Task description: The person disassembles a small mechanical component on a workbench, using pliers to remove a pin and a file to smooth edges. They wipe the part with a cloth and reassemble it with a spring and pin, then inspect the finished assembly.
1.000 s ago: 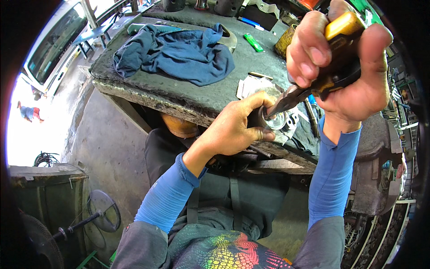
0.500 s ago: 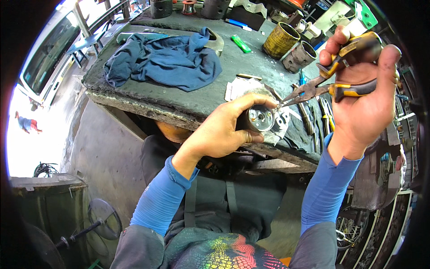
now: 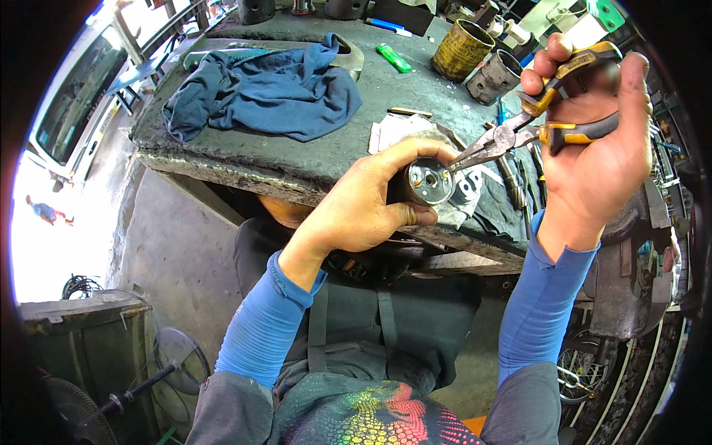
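My left hand (image 3: 363, 200) is closed round a round metal part (image 3: 430, 182), its thumb and forefinger on the rim. The part's circular face, with small holes and fittings, is turned toward me. In my right hand (image 3: 601, 148) is a pair of long-nose pliers (image 3: 504, 137) with yellow-and-black handles, the handles spread apart. The plier tips touch or nearly touch the upper right edge of the part's face; whether they pinch anything is too small to tell. Beneath the part lie pale paper and a silvery metal piece (image 3: 467, 187).
A dark workbench (image 3: 252, 159) spans the front. On it lie a blue cloth (image 3: 267, 93), a green lighter (image 3: 393, 58), a yellow cylinder (image 3: 461, 50), a grey cylinder (image 3: 495, 78) and several hand tools (image 3: 512, 185) at the right. A wheeled shaft (image 3: 141, 386) stands at lower left.
The plier tips have come from just beside the round part onto its face edge. The part's face has turned a little more toward me, and the view has shifted slightly.
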Demonstrator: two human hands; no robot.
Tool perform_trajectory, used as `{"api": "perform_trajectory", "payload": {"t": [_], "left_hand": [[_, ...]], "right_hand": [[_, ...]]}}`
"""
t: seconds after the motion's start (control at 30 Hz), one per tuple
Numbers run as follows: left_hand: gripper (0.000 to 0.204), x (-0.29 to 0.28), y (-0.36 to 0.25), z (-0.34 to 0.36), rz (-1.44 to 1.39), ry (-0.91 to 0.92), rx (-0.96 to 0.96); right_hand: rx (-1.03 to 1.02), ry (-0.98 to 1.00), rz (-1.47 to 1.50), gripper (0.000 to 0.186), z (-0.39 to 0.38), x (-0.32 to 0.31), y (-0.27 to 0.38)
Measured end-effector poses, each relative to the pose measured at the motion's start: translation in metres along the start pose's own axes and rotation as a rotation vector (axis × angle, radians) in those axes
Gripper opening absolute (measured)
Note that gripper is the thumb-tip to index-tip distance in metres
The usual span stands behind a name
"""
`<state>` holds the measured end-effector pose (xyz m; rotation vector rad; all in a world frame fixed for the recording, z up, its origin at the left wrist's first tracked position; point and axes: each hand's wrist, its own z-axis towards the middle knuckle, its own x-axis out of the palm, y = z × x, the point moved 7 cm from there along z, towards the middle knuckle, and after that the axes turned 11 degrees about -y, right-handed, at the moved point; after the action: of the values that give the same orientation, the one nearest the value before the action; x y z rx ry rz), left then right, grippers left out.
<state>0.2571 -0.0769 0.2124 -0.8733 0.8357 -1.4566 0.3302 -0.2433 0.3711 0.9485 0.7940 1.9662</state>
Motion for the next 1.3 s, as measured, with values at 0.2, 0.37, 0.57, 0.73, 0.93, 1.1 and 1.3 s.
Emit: {"api": "perform_trajectory", "payload": {"t": [0.2, 0.37, 0.57, 0.73, 0.93, 1.1, 1.3], "left_hand": [[0.069, 0.000, -0.001, 0.001, 0.006, 0.005, 0.003], [0.072, 0.000, 0.000, 0.001, 0.029, 0.035, -0.032], [0.073, -0.001, 0.003, 0.001, 0.033, 0.043, -0.020], [0.071, -0.001, 0.002, 0.000, 0.024, 0.033, -0.017], [0.071, -0.001, 0.004, 0.002, 0.024, 0.032, -0.022], [0.068, -0.007, 0.002, 0.000, 0.057, 0.025, -0.025], [0.070, -0.002, 0.006, 0.009, -0.017, 0.132, -0.028]], "right_hand": [[-0.019, 0.004, -0.062, 0.060, 0.001, 0.000, -0.004], [0.013, 0.012, -0.022, 0.059, 0.001, 0.003, -0.008], [-0.002, 0.005, -0.083, 0.053, 0.003, 0.017, -0.007], [-0.033, 0.010, -0.162, 0.047, 0.003, 0.040, -0.010], [-0.218, -0.157, -0.438, 0.042, -0.018, 0.103, -0.005], [0.006, 0.291, -0.198, 0.058, 0.013, 0.051, -0.003], [0.161, 0.357, 0.159, 0.079, 0.026, 0.001, 0.004]]}}
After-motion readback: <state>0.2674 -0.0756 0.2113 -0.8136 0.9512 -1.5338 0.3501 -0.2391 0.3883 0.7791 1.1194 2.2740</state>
